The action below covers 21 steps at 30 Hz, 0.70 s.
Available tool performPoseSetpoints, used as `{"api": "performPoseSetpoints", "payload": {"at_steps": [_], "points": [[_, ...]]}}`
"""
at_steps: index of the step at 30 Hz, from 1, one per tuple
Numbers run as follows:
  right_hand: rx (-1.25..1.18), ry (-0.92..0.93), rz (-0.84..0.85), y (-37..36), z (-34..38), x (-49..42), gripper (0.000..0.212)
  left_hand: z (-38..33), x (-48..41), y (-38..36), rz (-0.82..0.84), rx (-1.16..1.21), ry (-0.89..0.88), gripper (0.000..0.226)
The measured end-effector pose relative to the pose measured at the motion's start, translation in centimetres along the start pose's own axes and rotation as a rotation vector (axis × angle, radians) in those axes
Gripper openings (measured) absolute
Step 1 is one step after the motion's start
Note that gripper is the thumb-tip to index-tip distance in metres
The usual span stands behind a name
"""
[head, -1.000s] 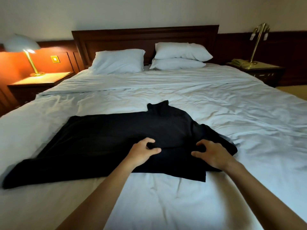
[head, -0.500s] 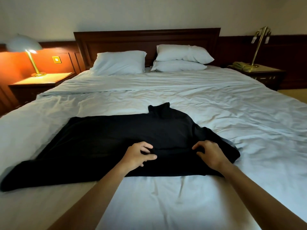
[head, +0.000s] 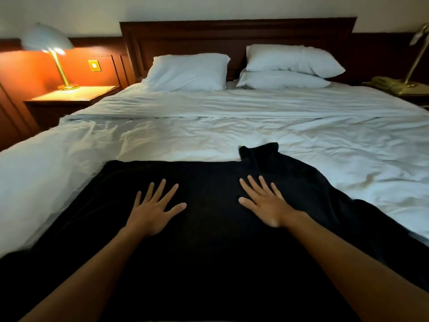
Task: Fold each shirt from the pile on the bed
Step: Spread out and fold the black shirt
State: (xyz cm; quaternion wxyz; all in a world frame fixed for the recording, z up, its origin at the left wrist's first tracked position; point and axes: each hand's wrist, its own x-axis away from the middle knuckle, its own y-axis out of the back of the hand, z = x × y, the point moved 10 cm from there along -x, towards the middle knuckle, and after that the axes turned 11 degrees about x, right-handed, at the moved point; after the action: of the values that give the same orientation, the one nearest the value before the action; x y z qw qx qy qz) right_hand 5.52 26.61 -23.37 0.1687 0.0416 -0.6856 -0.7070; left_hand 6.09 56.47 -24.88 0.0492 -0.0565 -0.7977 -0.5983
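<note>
Fingers (head: 254,190) splayed flat, both hands pressing black shirt (head: 209,240) beneath.

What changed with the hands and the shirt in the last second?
Both let go: the left hand and right hand, which pinched the black shirt near its front edge, now lie flat on it, fingers spread. The shirt now hides the near sheet. Collar still points at the headboard; pillows and lit lamp unchanged.
</note>
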Motion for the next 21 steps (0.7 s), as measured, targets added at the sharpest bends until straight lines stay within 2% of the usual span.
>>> {"api": "performPoseSetpoints", "payload": {"at_steps": [5,10,12,14,15,18,21], "points": [[0.179,0.055,-0.239,2.6,-0.6,-7.2,0.066,1.1,-6.1,2.0,-0.155,0.036,-0.151,0.076],[0.185,0.147,-0.327,5.3,-0.9,-10.6,0.059,0.3,-9.5,5.0,-0.326,0.107,-0.434,0.079],[0.305,0.095,-0.303,6.8,-2.2,-10.9,0.062,-0.1,-10.1,6.7,-0.36,0.111,-0.504,0.077],[0.47,0.034,-0.212,8.1,-3.9,-10.4,0.068,-0.6,-10.4,8.0,-0.302,0.122,-0.545,0.068],[0.529,0.02,-0.173,8.7,-4.4,-9.8,0.062,-0.8,-10.3,8.4,-0.256,0.111,-0.574,0.062],[0.684,0.038,-0.105,10.7,-4.7,-6.7,0.049,-1.4,-8.3,9.0,-0.178,-0.076,-0.673,0.045],[0.695,0.013,0.004,11.5,-4.7,-3.1,0.046,-0.7,-4.3,10.7,-0.196,-0.28,-0.717,0.047]]}}
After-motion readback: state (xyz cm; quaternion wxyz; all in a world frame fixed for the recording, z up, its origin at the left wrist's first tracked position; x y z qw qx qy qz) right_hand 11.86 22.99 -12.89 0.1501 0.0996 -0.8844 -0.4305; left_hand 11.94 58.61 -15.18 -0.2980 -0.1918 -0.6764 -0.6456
